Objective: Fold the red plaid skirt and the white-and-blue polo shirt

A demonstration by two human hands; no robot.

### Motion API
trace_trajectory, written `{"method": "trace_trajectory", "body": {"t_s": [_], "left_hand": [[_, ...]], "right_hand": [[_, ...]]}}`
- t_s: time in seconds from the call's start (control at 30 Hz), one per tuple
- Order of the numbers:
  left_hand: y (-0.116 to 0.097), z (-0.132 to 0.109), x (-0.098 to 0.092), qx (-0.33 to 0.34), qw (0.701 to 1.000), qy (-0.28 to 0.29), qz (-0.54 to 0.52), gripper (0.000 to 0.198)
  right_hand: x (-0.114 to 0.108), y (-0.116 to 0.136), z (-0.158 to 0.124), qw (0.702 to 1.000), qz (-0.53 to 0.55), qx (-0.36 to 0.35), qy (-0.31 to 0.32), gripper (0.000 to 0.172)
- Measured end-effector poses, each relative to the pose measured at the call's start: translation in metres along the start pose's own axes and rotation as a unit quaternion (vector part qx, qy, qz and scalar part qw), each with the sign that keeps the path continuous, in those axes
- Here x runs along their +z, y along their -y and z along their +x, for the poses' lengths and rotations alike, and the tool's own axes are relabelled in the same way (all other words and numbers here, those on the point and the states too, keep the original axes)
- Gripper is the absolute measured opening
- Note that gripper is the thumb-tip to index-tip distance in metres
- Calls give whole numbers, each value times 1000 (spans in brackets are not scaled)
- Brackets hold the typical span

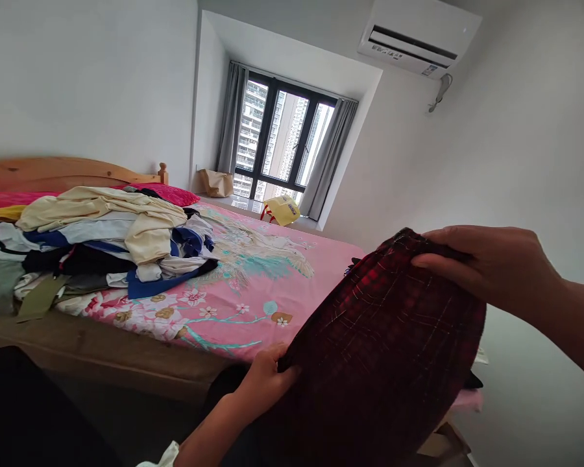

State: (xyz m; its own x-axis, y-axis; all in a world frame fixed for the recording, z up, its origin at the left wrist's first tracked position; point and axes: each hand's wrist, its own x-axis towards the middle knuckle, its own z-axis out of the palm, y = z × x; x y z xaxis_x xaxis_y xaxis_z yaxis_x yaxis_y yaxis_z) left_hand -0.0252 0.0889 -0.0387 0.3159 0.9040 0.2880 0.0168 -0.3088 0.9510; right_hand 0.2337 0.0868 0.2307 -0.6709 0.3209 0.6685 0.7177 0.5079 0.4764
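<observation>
A dark red plaid garment (pixel 384 337), perhaps a skirt, is stretched between my two hands in front of the bed. My left hand (pixel 265 383) pinches its edge at the lower left. Higher up on the right, my right hand (pixel 491 263) grips the top corner, thumb on the near side. Cloth hangs down below both hands and runs out at the bottom of the view. Behind it lies the bed with a pink floral sheet (pixel 253 285), part of which the garment hides.
A big heap of clothes (pixel 102 233) covers the bed's left side, before a wooden headboard (pixel 78 170). By the window stand a brown paper bag (pixel 217 183) and a yellow bag (pixel 283 210). An air conditioner (pixel 418 39) hangs high on the right wall.
</observation>
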Motion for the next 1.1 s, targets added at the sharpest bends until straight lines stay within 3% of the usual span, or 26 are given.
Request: {"method": "trace_trajectory", "body": {"t_s": [0.1, 0.23, 0.33, 0.43, 0.53, 0.67, 0.77, 0.83, 0.9, 1.0, 1.1], "left_hand": [[8, -1, -5, -8, 998, 45, -53, 39], [24, -4, 6, -13, 994, 86, -63, 72], [40, 0, 17, -38, 997, 46, -53, 52], [51, 7, 16, -61, 997, 17, -48, 34], [54, 15, 1, -55, 997, 31, -51, 34], [59, 26, -39, -89, 994, 45, -33, 35], [56, 52, -79, -102, 992, 57, 42, 36], [39, 81, -111, -86, 985, 38, 144, 38], [6, 115, -142, -48, 956, -29, 290, 38], [-62, 153, -175, 26, 868, -155, 471, 36], [-106, 157, -182, 72, 793, -249, 552, 35]], "right_hand": [[3, -3, -3, 998, 19, 52, 21, 38], [16, -11, -5, 983, 40, 157, 90, 37], [26, -20, -5, 970, 55, 202, 125, 39], [33, -30, -5, 958, 58, 232, 157, 42], [38, -38, -6, 928, 92, 287, 219, 42], [53, -45, -12, 877, 200, 354, 257, 27], [81, -55, -18, 875, 222, 352, 245, 20], [106, -67, -19, 903, 185, 318, 222, 21], [133, -83, -18, 933, 130, 293, 161, 25], [167, -106, -18, 952, 80, 293, 30, 29], [195, -116, -32, 958, 86, 272, -20, 31]]}}
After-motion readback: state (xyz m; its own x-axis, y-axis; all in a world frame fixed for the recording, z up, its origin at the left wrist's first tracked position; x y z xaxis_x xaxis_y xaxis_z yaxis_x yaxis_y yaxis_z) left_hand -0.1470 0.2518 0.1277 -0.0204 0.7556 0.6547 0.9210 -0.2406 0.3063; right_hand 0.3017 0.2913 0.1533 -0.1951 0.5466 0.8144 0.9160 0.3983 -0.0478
